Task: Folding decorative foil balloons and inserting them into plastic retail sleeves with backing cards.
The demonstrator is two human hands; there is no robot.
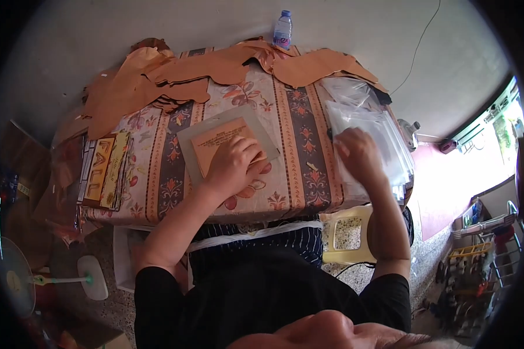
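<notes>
In front of me on the table lies a tan printed card (pixel 209 147) on a larger, greyish see-through plastic sleeve (pixel 188 141). Whether the card is inside the sleeve or on top, I cannot tell. My left hand (pixel 237 164) covers the card's lower right part, its fingers curled at the card's right edge and the fingertips partly hidden. To the right is a stack of clear plastic sleeves (pixel 384 136). Over its left edge hovers or rests my right hand (pixel 360 152), thumb apart from the loosely bent fingers and nothing visible in it.
Brown cut-out sheets (pixel 204 67) spread along the table's far side, with a water bottle (pixel 283 29) behind them. Colourful printed packs (pixel 105 170) lie at the left edge. A yellow plastic stool (pixel 348 235) stands below the table's right front, and a fan (pixel 11 279) lower left.
</notes>
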